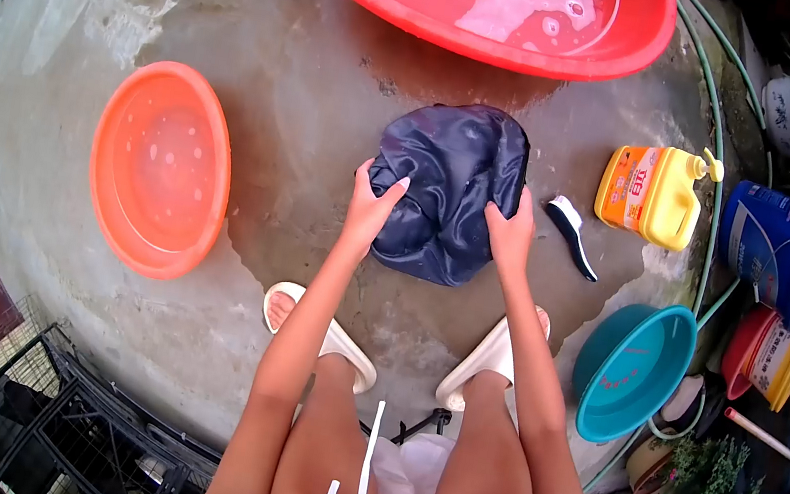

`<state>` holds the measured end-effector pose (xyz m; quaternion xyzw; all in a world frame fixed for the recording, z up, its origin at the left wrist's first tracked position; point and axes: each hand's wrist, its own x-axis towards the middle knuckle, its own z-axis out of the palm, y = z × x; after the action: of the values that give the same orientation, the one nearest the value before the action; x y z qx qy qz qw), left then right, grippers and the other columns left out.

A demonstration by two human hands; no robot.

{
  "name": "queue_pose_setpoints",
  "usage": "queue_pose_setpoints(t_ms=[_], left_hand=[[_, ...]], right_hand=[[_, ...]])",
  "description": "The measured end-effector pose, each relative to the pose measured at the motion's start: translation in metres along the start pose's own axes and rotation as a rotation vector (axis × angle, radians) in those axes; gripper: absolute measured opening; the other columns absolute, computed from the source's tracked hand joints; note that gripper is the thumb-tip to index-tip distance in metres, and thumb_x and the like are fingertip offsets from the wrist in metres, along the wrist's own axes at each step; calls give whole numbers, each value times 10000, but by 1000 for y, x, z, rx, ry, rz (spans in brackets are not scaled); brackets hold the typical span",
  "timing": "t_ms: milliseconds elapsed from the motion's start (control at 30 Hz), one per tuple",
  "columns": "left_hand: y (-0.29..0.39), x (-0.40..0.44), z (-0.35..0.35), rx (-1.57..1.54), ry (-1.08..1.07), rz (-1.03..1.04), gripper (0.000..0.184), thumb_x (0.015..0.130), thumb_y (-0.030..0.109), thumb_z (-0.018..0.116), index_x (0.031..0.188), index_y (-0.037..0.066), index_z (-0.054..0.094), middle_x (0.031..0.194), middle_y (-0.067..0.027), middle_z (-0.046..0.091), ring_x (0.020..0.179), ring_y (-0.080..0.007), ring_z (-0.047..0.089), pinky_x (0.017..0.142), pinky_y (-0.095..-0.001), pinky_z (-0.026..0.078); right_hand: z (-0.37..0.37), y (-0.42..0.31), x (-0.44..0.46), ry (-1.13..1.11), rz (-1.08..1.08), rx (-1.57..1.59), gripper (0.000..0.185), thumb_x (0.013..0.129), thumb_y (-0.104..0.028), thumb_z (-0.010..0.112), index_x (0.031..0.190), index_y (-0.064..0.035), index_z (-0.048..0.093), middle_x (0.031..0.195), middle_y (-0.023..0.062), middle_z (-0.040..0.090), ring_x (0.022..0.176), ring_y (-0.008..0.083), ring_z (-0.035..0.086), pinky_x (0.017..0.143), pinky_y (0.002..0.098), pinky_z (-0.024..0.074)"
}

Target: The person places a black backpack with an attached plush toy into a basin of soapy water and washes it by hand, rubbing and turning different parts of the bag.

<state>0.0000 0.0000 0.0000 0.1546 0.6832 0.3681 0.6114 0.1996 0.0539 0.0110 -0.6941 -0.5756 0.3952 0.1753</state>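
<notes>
A bundle of dark navy, shiny, wet-looking cloth [448, 194] lies on the wet concrete between my feet and the large red basin. My left hand [375, 206] grips its left edge, thumb on top and fingers curled underneath, mostly hidden. On the opposite edge, my right hand [510, 231] has hold of the cloth in the same way. Just right of that hand lies a scrub brush [573, 237] with a dark handle and white bristles. What kind of garment or item the cloth is, I cannot tell.
Ahead stands the red basin [483, 52] with water and suds. An orange basin [162, 169] is at left. Rightward are a yellow pump jug [650, 194], a teal basin [635, 372], a blue bucket [773, 250] and a green hose [716, 80]. Black metal racks [87, 426] stand lower left.
</notes>
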Motion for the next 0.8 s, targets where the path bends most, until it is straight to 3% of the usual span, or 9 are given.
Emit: queue_pose_setpoints(t_ms=[33, 67, 200, 333, 433, 567, 633, 733, 800], left_hand=[[14, -11, 4, -165, -48, -68, 959, 742, 466, 662, 1414, 153, 55, 1415, -166, 190, 1269, -294, 280, 988, -482, 267], [22, -19, 7, -331, -96, -136, 964, 743, 462, 664, 1414, 143, 49, 1414, -160, 196, 1272, -285, 275, 1004, -418, 282], [28, -29, 21, -146, -105, -99, 1044, 734, 451, 679, 1400, 60, -23, 1388, -190, 238, 1275, -277, 255, 1000, -371, 285], [15, -11, 18, -154, 59, 23, 821, 703, 208, 730, 1319, 3, 227, 1222, -149, 436, 1100, -218, 449, 940, -314, 353], [3, 2, 19, -134, 159, 79, 624, 726, 147, 698, 1225, -5, 355, 1099, -105, 518, 984, -180, 513, 881, -295, 390], [5, -2, 16, -399, 77, 75, 446, 761, 116, 640, 1155, 8, 461, 1046, -83, 571, 934, -169, 554, 851, -304, 424], [13, -14, 13, -653, 10, -43, 408, 772, 113, 614, 1145, 15, 480, 1035, -91, 586, 916, -180, 575, 827, -316, 452], [8, -28, 11, -887, -45, -129, 372, 782, 103, 572, 1132, 2, 498, 1036, -114, 599, 914, -223, 601, 821, -353, 491], [2, -32, 2, -1048, -141, -189, 347, 794, 120, 546, 1101, -37, 519, 1022, -144, 611, 902, -259, 610, 842, -380, 492]], right_hand=[[0, 0, 0, -1, -2, 1, 541, 701, -156, 632, 1196, -34, 452, 1131, 167, 545, 1042, 300, 522, 799, 382, 455], [7, -11, -14, 62, -252, -175, 525, 715, -116, 607, 1211, -32, 455, 1070, 153, 564, 987, 303, 544, 823, 364, 444], [34, -43, -60, -293, -697, -401, 505, 652, -82, 617, 1132, 6, 486, 864, 116, 506, 768, 262, 510, 650, 358, 464], [25, -56, -58, -478, -838, -366, 400, 660, -56, 609, 1036, 50, 524, 831, 108, 516, 785, 248, 532, 639, 335, 479], [-10, -73, -29, -589, -867, -110, 339, 702, -64, 609, 1037, -36, 560, 903, 104, 548, 850, 265, 560, 670, 334, 494], [-52, -120, 47, 213, -906, -354, 412, 702, -113, 654, 1098, -81, 544, 1057, 99, 523, 1020, 265, 488, 860, 407, 420], [-63, -137, 83, 350, -898, -555, 513, 685, -174, 684, 1160, -97, 506, 1129, 113, 501, 1104, 264, 436, 924, 477, 349], [-59, -126, 125, 102, -850, -732, 517, 663, -207, 691, 1138, -113, 510, 1049, 125, 542, 1051, 265, 490, 889, 487, 368], [-53, -127, 142, 69, -829, -766, 364, 663, -141, 654, 1012, -101, 559, 942, 117, 579, 960, 265, 539, 835, 446, 407]])
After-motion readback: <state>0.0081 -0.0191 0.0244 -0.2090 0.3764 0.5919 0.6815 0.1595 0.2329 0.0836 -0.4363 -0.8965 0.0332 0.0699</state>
